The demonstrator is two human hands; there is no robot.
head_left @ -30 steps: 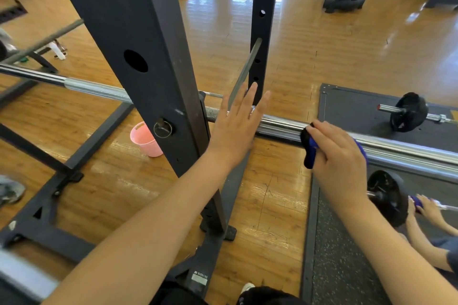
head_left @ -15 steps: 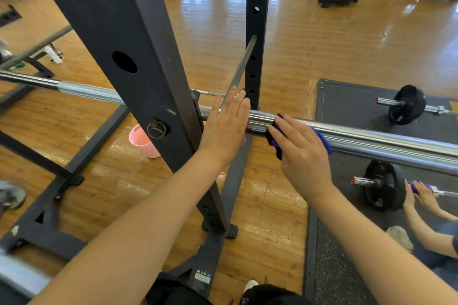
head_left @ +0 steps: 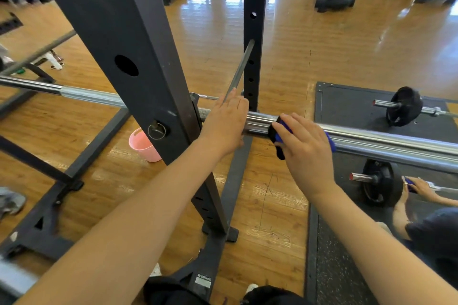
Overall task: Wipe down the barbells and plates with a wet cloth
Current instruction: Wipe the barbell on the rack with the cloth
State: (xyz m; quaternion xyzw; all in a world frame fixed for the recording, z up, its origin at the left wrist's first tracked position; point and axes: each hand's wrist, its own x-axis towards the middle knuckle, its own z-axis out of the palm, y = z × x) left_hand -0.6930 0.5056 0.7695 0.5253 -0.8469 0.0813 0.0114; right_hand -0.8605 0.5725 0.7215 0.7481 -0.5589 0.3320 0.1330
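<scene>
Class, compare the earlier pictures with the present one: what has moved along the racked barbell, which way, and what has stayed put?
The right hand, gripping the blue cloth, slid left along the barbell sleeve toward the rack upright, stopping just short of the left hand. The left hand's fingers lowered onto the bar beside the upright. Nothing was let go. The pink bucket and floor barbells stayed put.

A black rack upright (head_left: 128,62) stands on the wooden floor (head_left: 322,52). A pink bucket (head_left: 142,145) sits just behind its base. A dark rubber mat (head_left: 347,104) lies to the upright's right.
</scene>
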